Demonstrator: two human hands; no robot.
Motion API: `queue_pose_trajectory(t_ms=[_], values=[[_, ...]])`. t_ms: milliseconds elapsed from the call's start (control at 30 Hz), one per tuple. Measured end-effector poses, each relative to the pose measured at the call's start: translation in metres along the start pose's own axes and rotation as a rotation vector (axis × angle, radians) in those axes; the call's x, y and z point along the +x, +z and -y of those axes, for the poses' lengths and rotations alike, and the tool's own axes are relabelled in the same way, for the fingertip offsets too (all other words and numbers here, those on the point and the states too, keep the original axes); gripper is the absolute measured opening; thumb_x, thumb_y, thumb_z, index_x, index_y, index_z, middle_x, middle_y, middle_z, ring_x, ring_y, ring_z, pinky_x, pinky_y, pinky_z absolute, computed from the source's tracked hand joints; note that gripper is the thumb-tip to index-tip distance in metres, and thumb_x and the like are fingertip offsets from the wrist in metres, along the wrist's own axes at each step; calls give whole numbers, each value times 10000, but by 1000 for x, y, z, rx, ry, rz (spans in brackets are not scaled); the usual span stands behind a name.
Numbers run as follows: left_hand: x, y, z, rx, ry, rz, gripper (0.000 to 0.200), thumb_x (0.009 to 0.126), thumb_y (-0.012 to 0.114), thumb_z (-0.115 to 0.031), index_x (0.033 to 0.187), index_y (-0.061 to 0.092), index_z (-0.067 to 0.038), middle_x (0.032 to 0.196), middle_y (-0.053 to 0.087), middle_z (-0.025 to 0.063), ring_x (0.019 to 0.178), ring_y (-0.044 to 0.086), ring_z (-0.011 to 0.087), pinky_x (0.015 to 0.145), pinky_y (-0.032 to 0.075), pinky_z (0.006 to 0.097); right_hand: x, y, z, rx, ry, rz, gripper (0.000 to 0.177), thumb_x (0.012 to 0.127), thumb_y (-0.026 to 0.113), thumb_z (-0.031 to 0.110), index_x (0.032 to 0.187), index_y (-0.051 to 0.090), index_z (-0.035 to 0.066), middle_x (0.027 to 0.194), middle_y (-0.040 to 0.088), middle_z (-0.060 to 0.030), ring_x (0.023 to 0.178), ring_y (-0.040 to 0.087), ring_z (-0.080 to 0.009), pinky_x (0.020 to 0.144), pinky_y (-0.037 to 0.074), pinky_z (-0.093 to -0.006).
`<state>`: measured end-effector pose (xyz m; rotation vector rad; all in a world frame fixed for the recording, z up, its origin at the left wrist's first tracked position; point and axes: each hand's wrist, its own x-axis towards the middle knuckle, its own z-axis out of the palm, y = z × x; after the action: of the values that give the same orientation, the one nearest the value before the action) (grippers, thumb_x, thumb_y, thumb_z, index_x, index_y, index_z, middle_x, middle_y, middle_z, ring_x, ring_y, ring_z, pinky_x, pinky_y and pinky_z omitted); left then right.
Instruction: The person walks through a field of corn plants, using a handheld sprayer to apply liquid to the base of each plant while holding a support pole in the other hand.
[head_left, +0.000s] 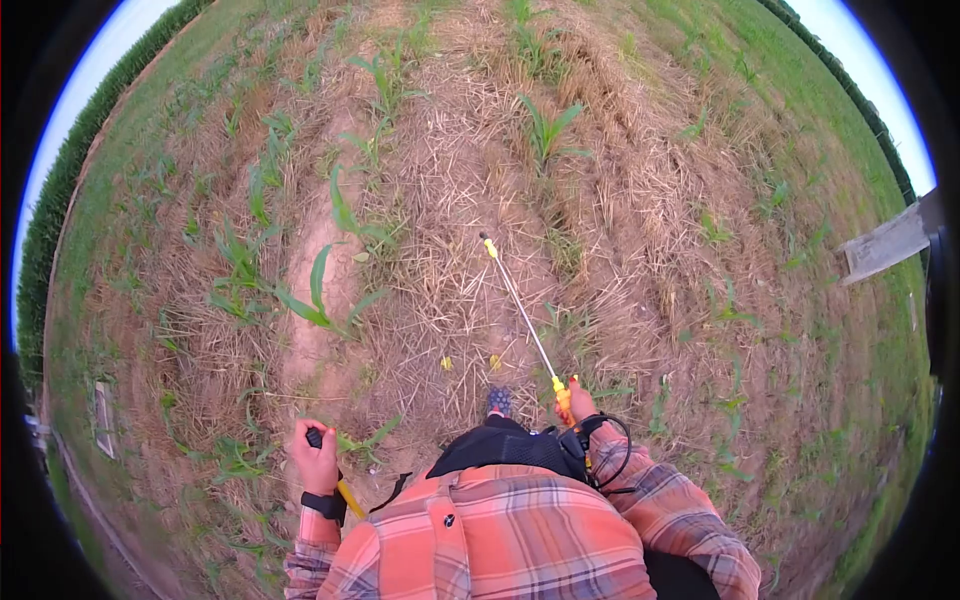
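My right hand (579, 402) is wrapped round the yellow handle of a spray wand (522, 308), near my right hip. The wand's thin metal tube points forward and slightly left, with its yellow nozzle end over the straw-covered soil. A black hose loops beside my right wrist. On the left, my left hand (317, 462) is closed round the black grip of a yellow lever (350, 499), with a dark band at the wrist. The plaid sleeves and shirt fill the bottom of the view. One patterned shoe (499, 401) shows between the hands.
Young green plants (322, 295) stand in rows to the left and ahead, one larger plant (547, 130) ahead of the nozzle. Dry straw (450, 180) covers the soil. A grey post-like object (885, 244) juts in at the right edge. Taller greenery lines the far left.
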<state>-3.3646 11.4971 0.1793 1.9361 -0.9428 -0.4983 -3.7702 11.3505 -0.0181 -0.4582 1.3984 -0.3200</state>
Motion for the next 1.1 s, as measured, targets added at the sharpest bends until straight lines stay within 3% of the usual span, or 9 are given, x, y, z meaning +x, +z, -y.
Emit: queue_pose_trajectory(t_ms=[67, 133, 267, 367, 433, 533, 967, 1033, 1100], values=[[16, 13, -20, -3, -6, 5, 126, 736, 528, -33, 737, 409, -74, 544, 387, -41, 393, 349, 29, 351, 267, 176, 11, -19, 10, 55, -31, -132, 591, 795, 216, 574, 692, 491, 62, 480, 470, -45, 328, 376, -127, 322, 301, -268], [28, 19, -36, -15, -97, 3, 121, 715, 550, -34, 719, 430, -50, 600, 407, -19, 526, 365, 61, 479, 304, 207, 27, -40, 14, 156, -106, -192, 590, 799, 209, 567, 668, 495, 67, 466, 471, -46, 326, 379, -135, 328, 308, -272], [51, 26, -60, -90, -132, 11, 122, 718, 556, -49, 732, 435, -52, 606, 415, -17, 538, 375, 66, 488, 311, 211, 35, -65, 33, 270, -128, -344, 583, 807, 209, 550, 668, 491, 59, 460, 469, -48, 321, 381, -138, 318, 304, -262], [70, 29, -47, 64, 88, -7, 120, 738, 525, -32, 743, 411, -68, 577, 388, -36, 421, 335, 28, 367, 264, 175, 33, -74, 52, 300, -137, -382, 578, 808, 205, 546, 673, 486, 59, 456, 465, -47, 315, 377, -136, 301, 290, -263], [83, 33, -68, 1, -108, 10, 121, 723, 555, -52, 726, 434, -45, 606, 415, -14, 537, 371, 66, 491, 311, 208, 42, -79, 61, 410, -149, -389, 570, 810, 207, 542, 673, 481, 62, 453, 459, -47, 308, 372, -137, 288, 283, -265], [114, 40, -55, -34, -52, 20, 123, 724, 555, -53, 723, 433, -41, 601, 406, -15, 527, 361, 61, 483, 304, 203, 50, -71, 80, 423, -138, -414, 560, 811, 210, 534, 669, 477, 64, 452, 457, -45, 301, 369, -139, 285, 290, -270], [271, 27, -40, -183, -104, 31, 120, 707, 557, -31, 730, 440, -41, 627, 415, -10, 564, 380, 69, 519, 323, 206, 79, 68, 208, 35, -51, -313, 608, 801, 228, 537, 614, 519, 37, 446, 492, -80, 308, 417, -171, 296, 323, -301], [289, 23, -30, -96, 37, 22, 131, 748, 544, -56, 748, 414, -72, 542, 394, -42, 398, 354, 23, 355, 268, 170, 89, 87, 222, -95, -89, -284, 628, 802, 232, 549, 628, 534, 27, 447, 498, -85, 319, 438, -161, 296, 325, -284], [303, 19, -24, -93, 30, 11, 133, 747, 546, -56, 747, 414, -72, 542, 394, -41, 399, 357, 23, 355, 269, 171, 91, 107, 235, -121, -85, -253, 628, 804, 237, 548, 628, 536, 25, 444, 496, -82, 313, 434, -153, 291, 319, -270]])
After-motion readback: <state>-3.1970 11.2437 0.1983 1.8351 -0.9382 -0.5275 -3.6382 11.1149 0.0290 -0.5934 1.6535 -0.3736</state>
